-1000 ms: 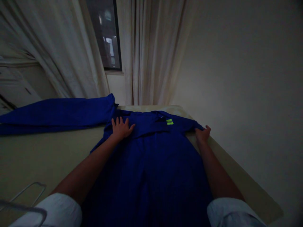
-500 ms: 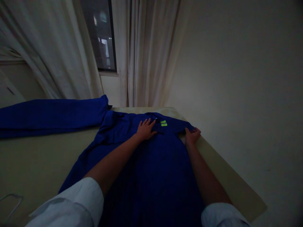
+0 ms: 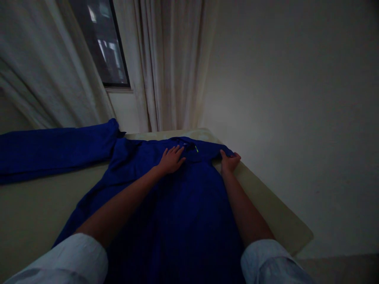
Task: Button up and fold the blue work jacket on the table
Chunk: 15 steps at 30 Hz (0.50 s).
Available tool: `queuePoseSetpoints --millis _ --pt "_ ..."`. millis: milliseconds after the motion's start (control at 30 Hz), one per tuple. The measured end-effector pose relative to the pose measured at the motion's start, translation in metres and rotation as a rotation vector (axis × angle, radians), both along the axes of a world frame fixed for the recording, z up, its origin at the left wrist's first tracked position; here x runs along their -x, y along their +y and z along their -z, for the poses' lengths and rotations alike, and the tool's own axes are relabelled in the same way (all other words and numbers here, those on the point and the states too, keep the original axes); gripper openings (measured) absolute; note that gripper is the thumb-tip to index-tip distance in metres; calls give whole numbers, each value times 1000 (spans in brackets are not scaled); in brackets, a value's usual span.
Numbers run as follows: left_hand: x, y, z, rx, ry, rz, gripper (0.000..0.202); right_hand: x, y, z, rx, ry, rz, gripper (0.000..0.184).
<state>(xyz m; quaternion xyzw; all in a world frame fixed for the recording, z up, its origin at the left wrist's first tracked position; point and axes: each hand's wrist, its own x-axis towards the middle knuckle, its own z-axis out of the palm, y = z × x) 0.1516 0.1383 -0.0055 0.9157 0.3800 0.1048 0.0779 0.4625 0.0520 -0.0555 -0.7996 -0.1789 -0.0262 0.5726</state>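
Got a dark blue long-sleeved work shirt (image 3: 177,205) laid out flat, running from the bottom of the frame up to the collar near the middle, on a pale flat surface (image 3: 266,205). One sleeve (image 3: 56,150) stretches straight out to the upper left and runs off the frame edge. There's a tiny neon yellow mark (image 3: 196,149) by the collar.

Both arms reach forward over the shirt, 1 from the lower left and 1 from the lower right. The left hand (image 3: 171,159) sits flat on the chest, palm down, fingers spread. The right hand (image 3: 229,161) is out at the far shoulder edge, fingers curled around the cloth, but I can't tell if it's really pinching it.

White rolled cuffs (image 3: 59,256) show at the bottom. Curtains (image 3: 171,59) and a dark window (image 3: 100,39) fill the top.
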Motion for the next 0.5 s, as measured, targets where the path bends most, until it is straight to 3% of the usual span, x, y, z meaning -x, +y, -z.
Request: queuePoseSetpoints --millis 100,167,233,300,400,500 --pt "57 5 -5 -144 -5 -228 69 11 0 -5 64 -133 -64 88" --pt "101 12 -2 -222 9 -412 75 19 0 -9 103 -242 -142 76" --pt "141 20 5 -178 43 -556 85 25 1 -12 152 -306 -198 56" --pt "170 26 15 -40 88 -613 95 25 1 -13 204 -311 -217 45" --pt "186 32 24 41 90 -607 102 19 2 -14 233 -283 -208 42" --pt "172 31 20 -66 79 -548 109 12 3 -13 220 -245 -181 27"
